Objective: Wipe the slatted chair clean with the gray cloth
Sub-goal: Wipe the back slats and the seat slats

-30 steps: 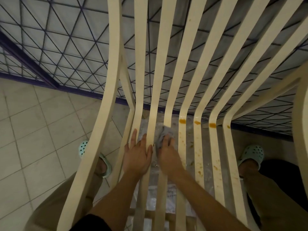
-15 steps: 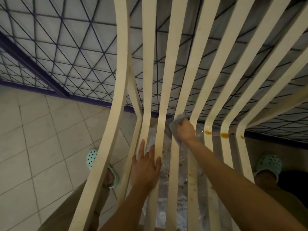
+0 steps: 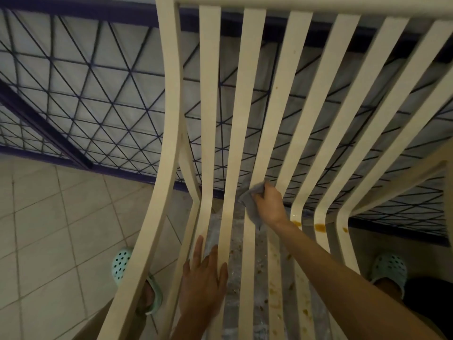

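Note:
The cream slatted chair [image 3: 250, 94] fills the view, its back slats rising away from me and bending into the seat. My right hand [image 3: 269, 204] presses the gray cloth [image 3: 251, 207] against a slat at the bend between seat and back. My left hand [image 3: 204, 278] lies flat with fingers spread on the seat slats near me, holding nothing. Orange-brown stains [image 3: 320, 227] sit at the bend of the slats to the right of the cloth, and smaller spots [image 3: 277, 303] speckle the seat slats.
A dark metal grille [image 3: 98, 106] stands behind the chair. Beige floor tiles [image 3: 49, 229] lie to the left. My feet in mint clogs, the left one [image 3: 122, 263] and the right one [image 3: 389, 268], stand on either side of the seat. Crinkled plastic sheeting [image 3: 232, 241] shows under the slats.
My right hand has slid the cloth up the slat from the seat to the bend and slightly onto the back. The left hand stays flat on the seat. My view has tilted upward.

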Demonstrator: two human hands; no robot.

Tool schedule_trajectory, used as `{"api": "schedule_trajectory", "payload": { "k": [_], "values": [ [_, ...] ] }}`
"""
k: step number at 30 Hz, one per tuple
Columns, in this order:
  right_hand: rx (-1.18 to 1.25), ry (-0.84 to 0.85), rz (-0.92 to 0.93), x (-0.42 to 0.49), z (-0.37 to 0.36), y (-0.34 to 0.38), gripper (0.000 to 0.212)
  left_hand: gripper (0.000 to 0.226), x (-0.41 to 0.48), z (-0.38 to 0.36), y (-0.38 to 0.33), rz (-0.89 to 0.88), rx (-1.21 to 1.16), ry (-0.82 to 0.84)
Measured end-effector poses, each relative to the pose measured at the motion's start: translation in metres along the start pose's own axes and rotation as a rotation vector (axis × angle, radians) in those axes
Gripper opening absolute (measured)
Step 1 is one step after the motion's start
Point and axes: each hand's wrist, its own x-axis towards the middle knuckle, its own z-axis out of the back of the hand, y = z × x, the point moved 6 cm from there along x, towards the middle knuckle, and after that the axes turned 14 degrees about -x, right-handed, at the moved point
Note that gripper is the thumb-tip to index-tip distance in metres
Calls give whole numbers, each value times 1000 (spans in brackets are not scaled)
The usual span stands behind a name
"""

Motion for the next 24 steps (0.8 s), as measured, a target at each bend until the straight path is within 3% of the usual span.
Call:
{"api": "schedule_trajectory", "payload": {
  "k": [2,4,6,9,14,24],
  "values": [
    [76,-74,-62,3,6,-5,43,60,2,-2,0,4,-39,42],
    [14,-61,56,-3,21,9,22,60,1,-2,1,-17,5,-15],
    [104,-54,71,-2,30,16,3,59,3,-4,3,-14,14,-2],
    [278,-77,90,1,50,29,8,57,2,-1,0,-21,24,8],
    [365,-118,124,7,86,52,19,53,1,4,-7,-43,-17,20],
    [581,-310,277,29,165,107,11,57,0,6,-9,-12,19,32]
  ]
}}
